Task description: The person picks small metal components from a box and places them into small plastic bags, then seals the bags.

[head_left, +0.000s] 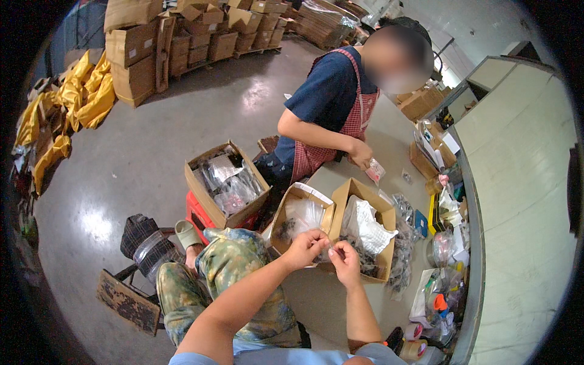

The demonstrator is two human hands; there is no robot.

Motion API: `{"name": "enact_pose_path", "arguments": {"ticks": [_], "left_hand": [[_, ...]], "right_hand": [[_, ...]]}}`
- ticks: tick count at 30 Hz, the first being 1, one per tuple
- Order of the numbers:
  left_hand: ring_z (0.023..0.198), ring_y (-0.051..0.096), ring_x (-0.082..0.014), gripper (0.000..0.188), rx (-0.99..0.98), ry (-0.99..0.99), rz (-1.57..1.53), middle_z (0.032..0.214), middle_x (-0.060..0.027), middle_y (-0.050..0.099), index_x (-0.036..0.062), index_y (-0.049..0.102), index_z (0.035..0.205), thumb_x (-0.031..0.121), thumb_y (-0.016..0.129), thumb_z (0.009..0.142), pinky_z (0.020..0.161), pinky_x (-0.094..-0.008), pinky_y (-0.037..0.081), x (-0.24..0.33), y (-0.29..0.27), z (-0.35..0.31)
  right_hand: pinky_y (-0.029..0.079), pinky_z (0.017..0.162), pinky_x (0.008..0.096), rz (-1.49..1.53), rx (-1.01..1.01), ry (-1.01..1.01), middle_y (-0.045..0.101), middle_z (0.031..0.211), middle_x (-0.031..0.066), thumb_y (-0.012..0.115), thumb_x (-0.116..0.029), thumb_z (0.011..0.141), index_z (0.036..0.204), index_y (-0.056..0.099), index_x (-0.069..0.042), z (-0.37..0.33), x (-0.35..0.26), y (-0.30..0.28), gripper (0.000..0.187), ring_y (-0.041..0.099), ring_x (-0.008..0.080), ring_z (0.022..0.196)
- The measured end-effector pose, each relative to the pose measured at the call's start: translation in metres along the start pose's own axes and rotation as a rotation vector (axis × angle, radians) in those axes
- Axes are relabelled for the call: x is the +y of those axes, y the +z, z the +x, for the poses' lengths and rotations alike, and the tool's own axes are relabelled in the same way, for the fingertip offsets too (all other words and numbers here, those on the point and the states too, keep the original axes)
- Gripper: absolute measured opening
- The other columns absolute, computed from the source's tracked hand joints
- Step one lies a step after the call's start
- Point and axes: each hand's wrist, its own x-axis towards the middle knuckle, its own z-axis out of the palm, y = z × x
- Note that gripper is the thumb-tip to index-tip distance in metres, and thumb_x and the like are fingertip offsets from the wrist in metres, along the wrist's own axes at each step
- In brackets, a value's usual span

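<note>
My left hand [306,248] and my right hand [345,263] meet above the front edge of two open cardboard boxes, thumbs and fingers pinched close together. Whatever sits between the fingertips is too small to make out. Under my left hand stands a carton with clear plastic bags [304,213] and dark small items in it. Beside it, nearer my right hand, a longer cardboard box [385,212] holds dark bagged pieces [368,263] and a crumpled white sheet [367,225].
Across the table [316,304], a person in a red checked apron [358,112] holds a small pink-and-white packet [376,171]. A carton of plastic bags [228,179] rests on a red stool [196,210]. Tape rolls [413,348] and clutter line the table's right edge. A wooden stool [128,302] stands left.
</note>
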Motion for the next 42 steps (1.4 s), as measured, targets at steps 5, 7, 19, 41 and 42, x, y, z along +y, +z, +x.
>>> {"name": "enact_pose_path", "arguments": {"ticks": [5, 7, 19, 41, 42], "left_hand": [[0.067, 0.046, -0.0046, 0.014, 0.061, 0.019, -0.072, 0.076, 0.0047, 0.054, 0.0033, 0.059, 0.090, 0.017, 0.058, 0.092, 0.061, -0.0207, 0.040, -0.018, -0.005, 0.009], [0.069, 0.046, -0.0046, 0.014, 0.025, -0.040, -0.111, 0.077, 0.0049, 0.054, 0.0034, 0.059, 0.091, 0.018, 0.057, 0.092, 0.063, -0.0207, 0.040, -0.015, -0.003, 0.005], [0.100, 0.054, -0.0247, 0.021, -0.046, 0.475, 0.613, 0.110, -0.0090, 0.056, 0.0070, 0.063, 0.098, 0.014, 0.068, 0.078, 0.092, -0.0390, 0.034, 0.006, 0.013, 0.005], [0.107, 0.052, -0.0296, 0.029, -0.116, 0.122, 1.425, 0.110, -0.0151, 0.059, 0.0041, 0.059, 0.106, 0.011, 0.060, 0.077, 0.084, -0.0387, 0.049, -0.079, -0.006, 0.031], [0.106, 0.053, -0.0294, 0.028, -0.141, 0.117, 1.471, 0.108, -0.0146, 0.059, 0.0033, 0.059, 0.104, 0.011, 0.060, 0.078, 0.084, -0.0379, 0.049, -0.084, -0.005, 0.029]], "right_hand": [[0.034, 0.062, 0.0197, -0.045, 0.023, -0.062, 0.046, 0.074, -0.0030, 0.063, -0.002, 0.083, 0.078, 0.050, -0.004, -0.011, -0.001, -0.016, 0.014, 0.041, 0.0055, 0.067], [0.035, 0.062, 0.0201, 0.041, 0.057, -0.147, 0.046, 0.074, -0.0017, 0.064, -0.002, 0.083, 0.076, 0.049, -0.004, -0.014, 0.003, -0.014, 0.016, 0.042, 0.0068, 0.067], [0.042, 0.056, 0.0271, -0.192, 0.001, -0.165, 0.058, 0.072, 0.0066, 0.072, 0.000, 0.073, 0.071, 0.059, 0.001, -0.023, -0.023, -0.046, 0.013, 0.054, 0.0146, 0.062], [0.044, 0.064, 0.0245, -0.324, 0.866, 0.009, 0.058, 0.077, 0.0020, 0.055, -0.010, 0.091, 0.088, 0.057, -0.001, -0.041, 0.070, -0.206, 0.009, 0.053, 0.0109, 0.069], [0.045, 0.066, 0.0266, -0.494, 0.778, 0.027, 0.060, 0.081, 0.0048, 0.055, -0.009, 0.090, 0.091, 0.059, -0.001, -0.042, 0.073, -0.194, 0.009, 0.054, 0.0132, 0.072]]}}
